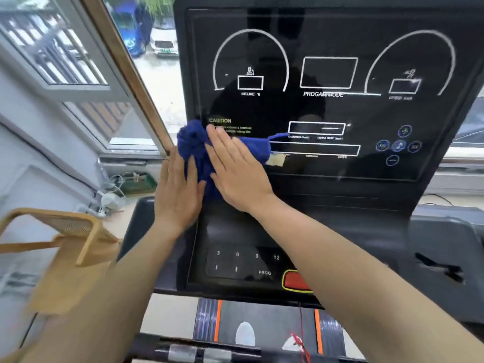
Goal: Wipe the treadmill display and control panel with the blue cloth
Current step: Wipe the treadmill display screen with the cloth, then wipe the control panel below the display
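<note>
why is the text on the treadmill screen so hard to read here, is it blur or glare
Head view: mostly motion blur, smearing the small labels on the display and the window frame; the glossy panel also mirrors a dark silhouette and a pale daylight sheen. Wide-angle lens bows the edges. Both hands, left hand and right hand, lie flat on the blue cloth, fairly sharp.

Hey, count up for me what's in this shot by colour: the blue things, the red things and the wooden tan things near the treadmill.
Blue: 1, the blue cloth under the left hand and right hand.
Red: 2, the red button and the red cord.
Tan: 1, the wooden chair.
Total: 4
</note>
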